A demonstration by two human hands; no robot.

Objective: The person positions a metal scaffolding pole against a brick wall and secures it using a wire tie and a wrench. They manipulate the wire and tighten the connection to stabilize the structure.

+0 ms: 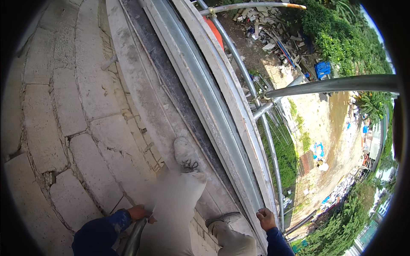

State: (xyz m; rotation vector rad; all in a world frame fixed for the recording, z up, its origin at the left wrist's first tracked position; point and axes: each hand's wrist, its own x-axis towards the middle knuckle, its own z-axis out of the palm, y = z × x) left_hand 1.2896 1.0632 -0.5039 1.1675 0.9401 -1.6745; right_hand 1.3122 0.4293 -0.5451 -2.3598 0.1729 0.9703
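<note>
Left grip: left hand (pixel 138 212) apparently wrapped around the pipe (pixel 135 239)
Pipe: beside the legs, lower edge
Right grip: right hand (pixel 266 219) curled at the outer plank (pixel 244 115); cannot tell whether grasping
Done: pipe seemingly in hand
Left: does not show

Left grip (pixel 139 212) at metal pipe (pixel 134 240), beside block wall (pixel 55 111); right grip (pixel 266 219), curled, near metal channel (pixel 220 115); scaffold tubes (pixel 273 164) to its right.
</note>
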